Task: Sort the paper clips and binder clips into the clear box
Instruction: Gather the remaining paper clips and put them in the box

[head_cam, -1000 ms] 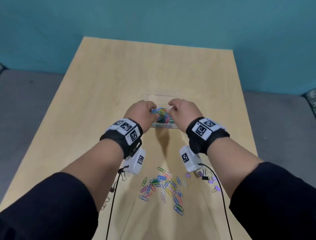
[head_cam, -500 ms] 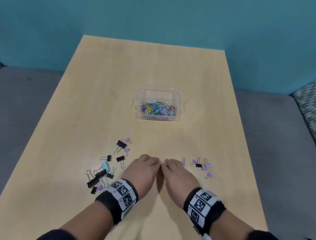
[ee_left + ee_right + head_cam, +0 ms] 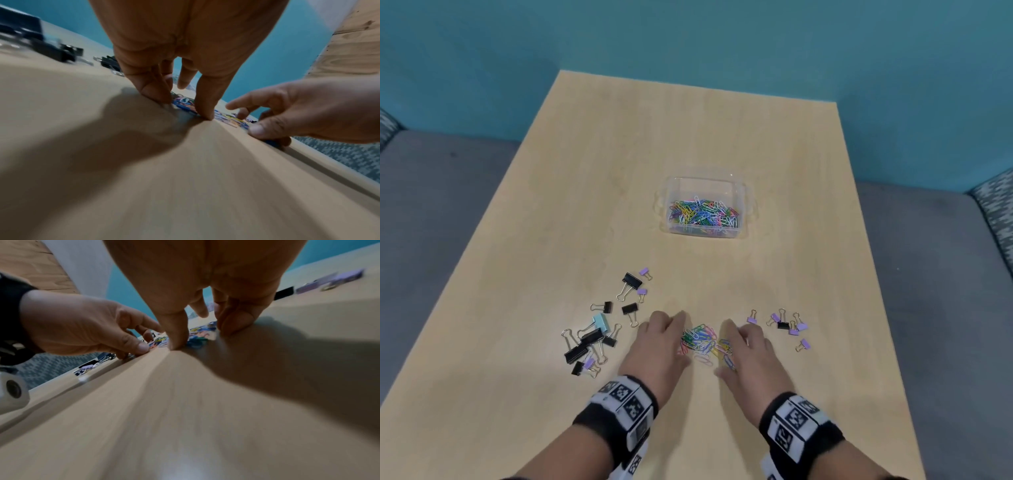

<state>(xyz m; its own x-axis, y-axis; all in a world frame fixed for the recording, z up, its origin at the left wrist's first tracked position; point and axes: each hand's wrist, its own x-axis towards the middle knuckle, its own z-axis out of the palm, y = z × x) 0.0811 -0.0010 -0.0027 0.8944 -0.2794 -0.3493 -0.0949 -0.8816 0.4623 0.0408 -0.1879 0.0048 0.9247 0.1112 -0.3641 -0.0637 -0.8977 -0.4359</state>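
Note:
A clear box (image 3: pixel 749 205) stands mid-table and holds a heap of coloured paper clips (image 3: pixel 703 216). Nearer to me, a small loose pile of paper clips (image 3: pixel 705 342) lies on the wood between my two hands. My left hand (image 3: pixel 671 329) rests at the pile's left edge and my right hand (image 3: pixel 736 337) at its right edge. Both have spread fingers with the tips down on the table. In the left wrist view the fingertips (image 3: pixel 205 113) press beside the clips (image 3: pixel 185 104). The right wrist view shows the right hand's fingertips (image 3: pixel 176 344) at the clips (image 3: pixel 197 339).
Black, purple and one light-blue binder clips (image 3: pixel 592 339) are scattered to the left of my left hand. A smaller group of purple and black binder clips (image 3: pixel 787 323) lies to the right. The table (image 3: pixel 688 130) runs back to a teal wall.
A second ago both hands were over the box. They came back to the near table, met with fingers together, and have now spread apart, baring the loose paper clips between them.

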